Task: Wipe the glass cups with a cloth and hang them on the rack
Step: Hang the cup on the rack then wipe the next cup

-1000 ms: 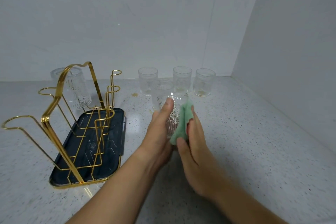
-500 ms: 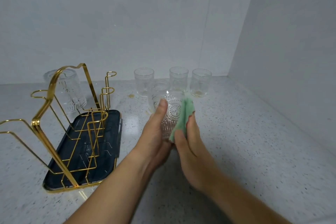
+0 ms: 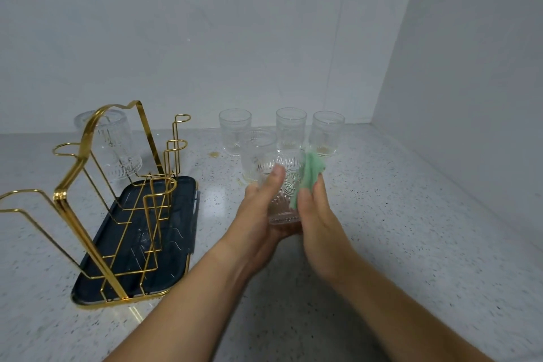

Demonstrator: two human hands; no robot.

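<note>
Glass cup (image 3: 286,185): left hand (image 3: 258,214) grips it; now turned.
Green cloth (image 3: 310,176): right hand (image 3: 318,223) pinches it, still wiping.

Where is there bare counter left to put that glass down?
The widest bare patch of counter lies right of the right hand and its green cloth, up to the right wall. A narrower strip runs between the tray and the left hand. Crowded: behind the held glass, where four glasses stand close; the rack fills the left.
</note>
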